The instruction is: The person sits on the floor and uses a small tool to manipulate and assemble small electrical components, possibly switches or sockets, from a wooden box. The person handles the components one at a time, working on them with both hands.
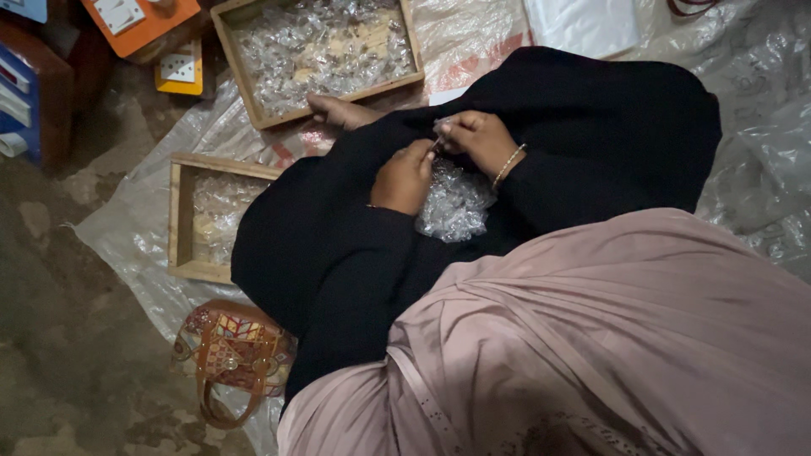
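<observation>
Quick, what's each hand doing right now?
Left hand: closed on the pile of clear plastic packets.
Right hand: fingers pinched on a small clear packet.

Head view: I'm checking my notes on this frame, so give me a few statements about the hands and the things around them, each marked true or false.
1. Both hands, left hand and right hand, meet over a heap of clear crinkly wrappers on the lap. True.
2. The upper wooden tray is bare. False: it holds clear-wrapped pieces.
3. A patterned handbag lies on the floor. True.
4. The right wrist is bare. False: it wears a bangle.
</observation>
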